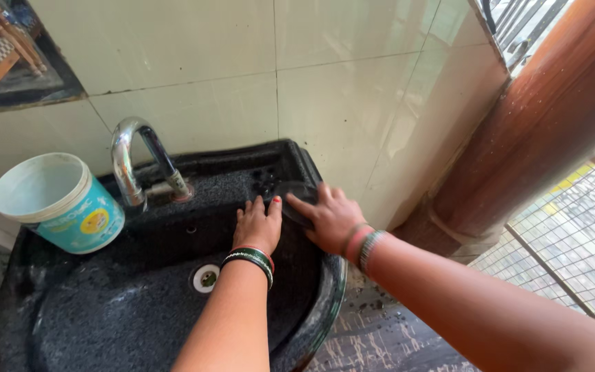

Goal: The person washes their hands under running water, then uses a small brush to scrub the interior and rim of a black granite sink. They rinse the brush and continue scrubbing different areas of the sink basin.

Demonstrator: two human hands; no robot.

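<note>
The person's left hand (259,224) is lying flat and spread on the back slope of the black sink (105,310). The right hand (328,217) is closing around a dark scrubbing pad (296,196) near the rear corner; it is probably light, wet and slippery, best taken by its edges.

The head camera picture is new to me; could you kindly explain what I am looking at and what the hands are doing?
The camera sits on a person's head and looks down at their own bare arms. Below is a black speckled sink with a chrome tap against a tiled wall. A turquoise plastic tub rests on the sink's left rim. The left hand lies flat on the basin's back ledge. The right hand grips a dark, rounded object, pressed to the ledge; what it is cannot be told. Both wrists wear bangles.
</note>
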